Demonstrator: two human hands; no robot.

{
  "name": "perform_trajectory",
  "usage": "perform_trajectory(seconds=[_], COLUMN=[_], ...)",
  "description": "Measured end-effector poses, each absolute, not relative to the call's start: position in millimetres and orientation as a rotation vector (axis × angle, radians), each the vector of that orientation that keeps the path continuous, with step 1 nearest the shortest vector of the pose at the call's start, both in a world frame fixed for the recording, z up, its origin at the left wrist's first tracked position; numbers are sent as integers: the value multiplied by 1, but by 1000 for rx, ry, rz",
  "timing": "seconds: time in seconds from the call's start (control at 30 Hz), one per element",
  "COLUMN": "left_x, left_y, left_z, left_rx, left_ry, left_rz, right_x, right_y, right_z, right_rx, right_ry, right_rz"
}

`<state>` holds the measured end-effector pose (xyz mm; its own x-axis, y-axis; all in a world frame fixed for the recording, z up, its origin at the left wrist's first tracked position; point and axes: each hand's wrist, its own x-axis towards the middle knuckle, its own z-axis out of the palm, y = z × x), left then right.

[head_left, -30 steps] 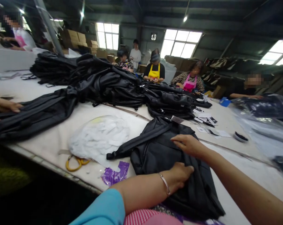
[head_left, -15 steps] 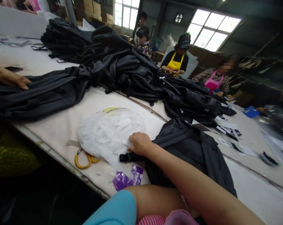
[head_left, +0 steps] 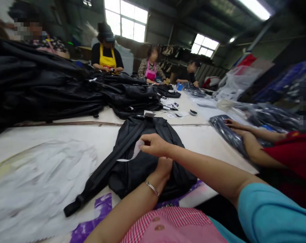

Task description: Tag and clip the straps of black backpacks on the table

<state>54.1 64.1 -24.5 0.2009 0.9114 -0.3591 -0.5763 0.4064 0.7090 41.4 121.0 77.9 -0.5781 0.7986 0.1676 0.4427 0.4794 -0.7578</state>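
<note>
A black backpack (head_left: pixel 135 165) lies on the white table in front of me, its strap (head_left: pixel 92 187) stretched toward the lower left. My right hand (head_left: pixel 154 145) is closed over the pack, pinching a thin curling white strip (head_left: pixel 134 155) between thumb and fingers. Just below it, my left hand (head_left: pixel 164 167), with a bracelet at the wrist, is closed on the backpack's front; its fingertips are mostly hidden. A wide heap of thin white pieces (head_left: pixel 41 182) spreads out at the left.
Black bags (head_left: pixel 54 91) are piled along the back left. Paper tags (head_left: pixel 171 104) and a small round dark item (head_left: pixel 193 112) lie beyond the backpack. Purple plastic (head_left: pixel 102 209) shows at the near edge. At right, a co-worker's hands (head_left: pixel 233 125) touch a plastic-wrapped bag (head_left: pixel 223 131).
My right hand has left the white heap and come over the backpack with a white strip. My left hand has come into sight on the pack. The view has swung right.
</note>
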Motion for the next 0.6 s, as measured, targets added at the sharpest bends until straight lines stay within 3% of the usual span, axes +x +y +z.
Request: perform_trajectory(seconds=[0.13,0.3,0.4,0.6], left_x=[60,59,62,66], left_y=[65,69,71,70], left_z=[-29,-27,-24,-14], left_rx=[437,389,366,347], left_ry=[771,820,850,932], left_rz=[953,877,828,807], right_x=[145,237,263,265], right_y=[109,92,85,79], right_z=[90,98,87,66], right_rx=[-1017,-937,-1145,-1631], right_ry=[-1563,-1077,-1142,-1818], right_rz=[1219,1246,1248,1351])
